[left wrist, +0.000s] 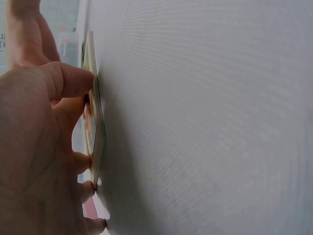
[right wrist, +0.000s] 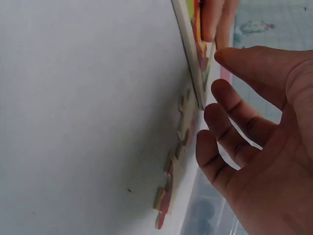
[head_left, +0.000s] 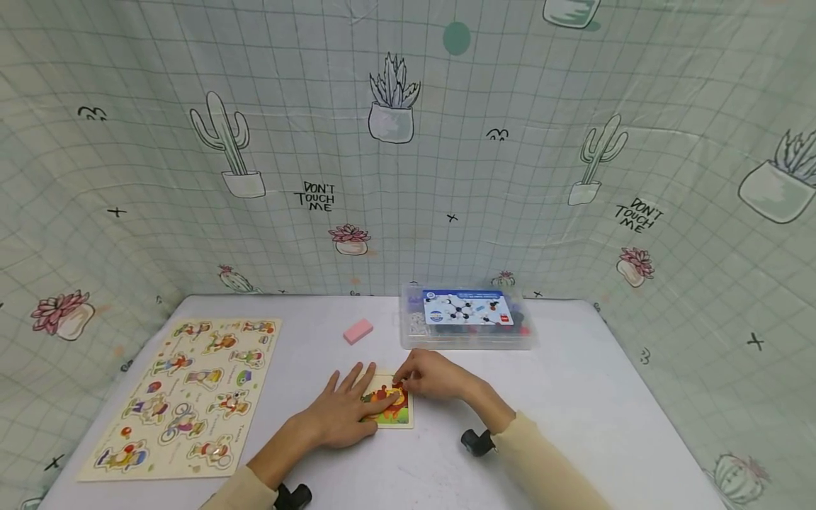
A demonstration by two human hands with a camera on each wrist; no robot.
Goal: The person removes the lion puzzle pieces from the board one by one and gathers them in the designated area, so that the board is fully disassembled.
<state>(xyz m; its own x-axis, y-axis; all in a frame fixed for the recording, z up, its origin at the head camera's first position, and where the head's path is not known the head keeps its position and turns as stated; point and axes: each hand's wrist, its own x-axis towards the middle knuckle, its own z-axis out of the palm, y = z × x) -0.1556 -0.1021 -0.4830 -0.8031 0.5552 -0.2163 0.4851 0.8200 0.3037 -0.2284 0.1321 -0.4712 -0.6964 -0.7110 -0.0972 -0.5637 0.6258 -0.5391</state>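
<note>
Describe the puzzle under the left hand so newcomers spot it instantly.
On the white table, look right of the large cream board, in front of the clear case. There, under the left hand, lies a small puzzle. Far smaller than that board, it carries a red-and-yellow picture with green along the bottom.

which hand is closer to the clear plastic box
The right hand. It is just in front of the clear plastic box, while the left hand, on the small puzzle, is farther off to the left.
</note>
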